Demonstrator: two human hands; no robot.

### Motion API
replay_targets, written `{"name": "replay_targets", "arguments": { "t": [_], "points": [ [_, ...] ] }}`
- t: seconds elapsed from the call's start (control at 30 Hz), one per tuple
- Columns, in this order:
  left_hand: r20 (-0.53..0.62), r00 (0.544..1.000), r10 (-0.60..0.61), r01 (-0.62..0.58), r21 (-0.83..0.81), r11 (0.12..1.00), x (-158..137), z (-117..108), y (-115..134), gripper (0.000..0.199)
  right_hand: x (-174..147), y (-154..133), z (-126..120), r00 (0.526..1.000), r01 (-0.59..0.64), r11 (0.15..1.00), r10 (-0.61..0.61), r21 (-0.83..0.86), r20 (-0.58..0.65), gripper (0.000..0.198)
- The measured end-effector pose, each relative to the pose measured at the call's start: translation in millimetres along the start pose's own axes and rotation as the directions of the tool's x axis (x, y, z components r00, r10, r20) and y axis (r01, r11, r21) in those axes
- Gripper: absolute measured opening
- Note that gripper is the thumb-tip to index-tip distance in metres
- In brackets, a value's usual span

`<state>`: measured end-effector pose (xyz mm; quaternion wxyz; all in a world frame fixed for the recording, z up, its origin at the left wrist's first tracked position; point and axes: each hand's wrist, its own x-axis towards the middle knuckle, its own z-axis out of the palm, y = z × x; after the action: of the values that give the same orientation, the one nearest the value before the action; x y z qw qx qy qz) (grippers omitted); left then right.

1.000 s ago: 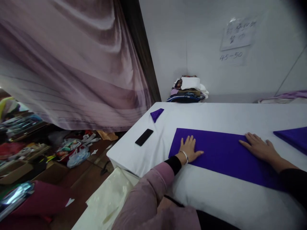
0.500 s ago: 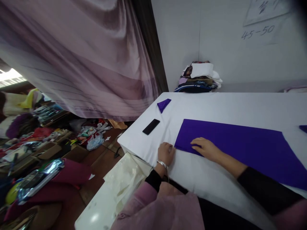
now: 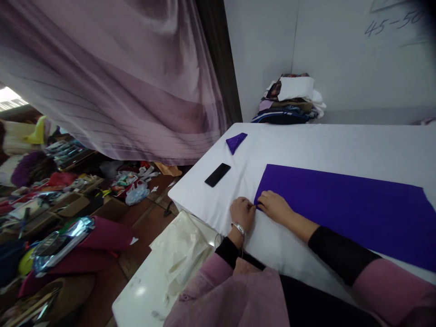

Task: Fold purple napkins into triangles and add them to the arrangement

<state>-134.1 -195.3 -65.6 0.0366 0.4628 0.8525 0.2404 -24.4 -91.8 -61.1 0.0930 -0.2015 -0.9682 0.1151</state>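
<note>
A long purple cloth lies flat on the white-covered table. At its near left corner, my left hand pinches the cloth's edge, a silver bracelet round the wrist. Right beside it, my right hand rests on the same corner with its fingertips pinched on the fabric. The two hands' fingertips almost meet there. A small folded purple piece of cloth and a black phone lie farther left on the table, apart from both hands.
Against the wall stands a stack of folded clothes. A mauve curtain hangs at the left. Below it, boxes, bags and cloth rolls crowd the floor. A white surface with cream fabric adjoins the table's near left corner.
My right hand has slid left along the cloth's near edge to the corner beside my left hand. My left hand stays at the corner. The view has shifted slightly.
</note>
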Motion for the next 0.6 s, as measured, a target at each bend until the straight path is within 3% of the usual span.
{"name": "replay_targets", "arguments": {
  "t": [0.13, 0.37, 0.6],
  "points": [
    [0.005, 1.000, 0.018, -0.018, -0.001, 1.000, -0.7, 3.3, -3.3, 0.007, -0.1, 2.3, 5.5, 0.999, 0.033, 0.999, -0.033, -0.029, -0.005, 0.019],
    [-0.012, 0.999, 0.050, -0.051, -0.022, 0.998, -1.5, 6.1, -8.3, 0.006, -1.2, -0.2, 4.9, 0.999, -0.029, 0.967, 0.037, 0.253, -0.030, 0.022],
    [-0.031, 0.997, 0.070, -0.071, -0.050, 0.996, -1.9, 6.6, -8.6, 0.006, -1.5, -5.8, 8.9, 1.000, -0.018, 0.984, 0.021, 0.178, -0.018, 0.019]
  ]
}}
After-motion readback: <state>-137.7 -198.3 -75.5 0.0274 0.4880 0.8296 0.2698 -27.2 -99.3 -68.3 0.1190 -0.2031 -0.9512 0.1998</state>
